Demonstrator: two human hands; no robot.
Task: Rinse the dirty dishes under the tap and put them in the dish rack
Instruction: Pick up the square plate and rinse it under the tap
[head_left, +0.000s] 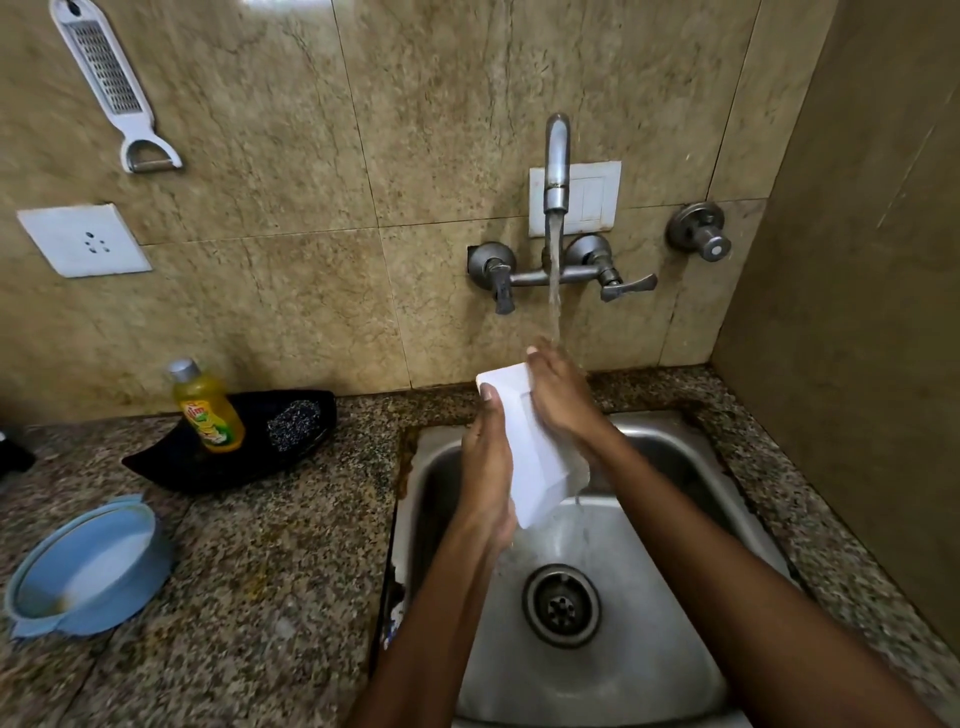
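Note:
A white rectangular dish (527, 441) is held tilted above the steel sink (644, 670). My left hand (485, 462) grips its left edge, thumb near the top corner. My right hand (558, 395) lies flat against its upper right side, fingers up under the stream. Water runs from the tap (556, 166) onto my right hand and down off the dish's lower end toward the drain (562, 605). A blue bowl (88, 566) sits on the granite counter at the left. No dish rack is in view.
A black tray (171, 462) on the counter holds a yellow dish-soap bottle (208, 408) and a steel scrubber (293, 423). Tap handles (623, 286) stick out from the wall. A grater (106, 78) and a socket (83, 239) are on the tiled wall. A wall closes the right side.

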